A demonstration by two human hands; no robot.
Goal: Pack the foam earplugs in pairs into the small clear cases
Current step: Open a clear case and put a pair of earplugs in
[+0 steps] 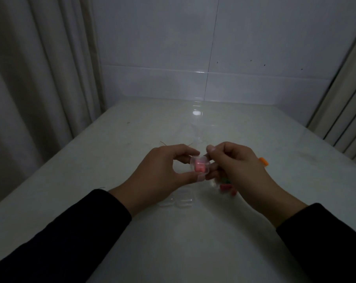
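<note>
Right hand [236, 166] hides most loose earplugs [226, 187]; their count is unclear.

Pale glossy table [132, 231]: two empty clear cases [176, 200], loose earplugs [226, 187], orange earplug [263, 160].

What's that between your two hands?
In the head view, a small clear case with pink earplugs inside, pinched by the left hand and touched by the right hand.
</note>
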